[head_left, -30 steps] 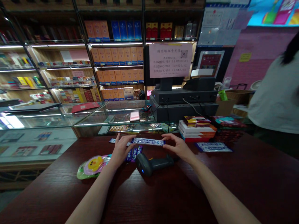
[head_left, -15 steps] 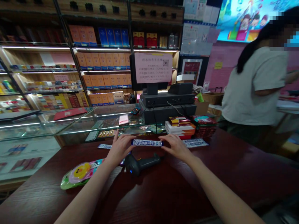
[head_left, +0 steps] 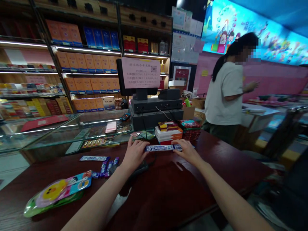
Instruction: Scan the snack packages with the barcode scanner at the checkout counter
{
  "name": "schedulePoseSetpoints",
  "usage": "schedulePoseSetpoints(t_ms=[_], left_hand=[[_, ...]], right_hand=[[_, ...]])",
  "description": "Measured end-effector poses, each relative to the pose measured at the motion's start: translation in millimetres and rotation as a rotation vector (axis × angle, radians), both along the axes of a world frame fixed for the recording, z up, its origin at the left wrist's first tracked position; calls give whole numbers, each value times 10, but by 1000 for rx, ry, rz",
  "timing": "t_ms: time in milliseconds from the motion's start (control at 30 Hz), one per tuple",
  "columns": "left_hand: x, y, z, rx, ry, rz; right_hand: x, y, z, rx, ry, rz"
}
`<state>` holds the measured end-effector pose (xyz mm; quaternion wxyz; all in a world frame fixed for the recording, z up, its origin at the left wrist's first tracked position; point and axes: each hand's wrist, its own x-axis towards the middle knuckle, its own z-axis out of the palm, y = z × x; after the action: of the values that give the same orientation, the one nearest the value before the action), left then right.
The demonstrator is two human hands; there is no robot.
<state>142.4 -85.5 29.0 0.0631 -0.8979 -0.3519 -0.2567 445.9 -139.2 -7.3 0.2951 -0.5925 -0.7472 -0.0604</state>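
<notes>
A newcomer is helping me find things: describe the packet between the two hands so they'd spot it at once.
On the dark counter, look to the far side, where white-and-orange boxes are stacked. Just in front of them is a slim blue-and-white packet. Unlike the similar packet lying farther left, it is held by its ends between the left hand and right hand.

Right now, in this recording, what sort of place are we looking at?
Most likely a shop, seen from its sales area: shelves lined with boxes, a glass display case, and what looks like a till with a printed sign.
</notes>
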Motion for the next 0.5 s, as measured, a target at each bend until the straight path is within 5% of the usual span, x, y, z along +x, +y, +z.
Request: schedulePoseSetpoints(t_ms=[500], left_hand=[[1242,95,-388,-215,-65,-5]], right_hand=[[1077,3,-202,-91,229,-174]])
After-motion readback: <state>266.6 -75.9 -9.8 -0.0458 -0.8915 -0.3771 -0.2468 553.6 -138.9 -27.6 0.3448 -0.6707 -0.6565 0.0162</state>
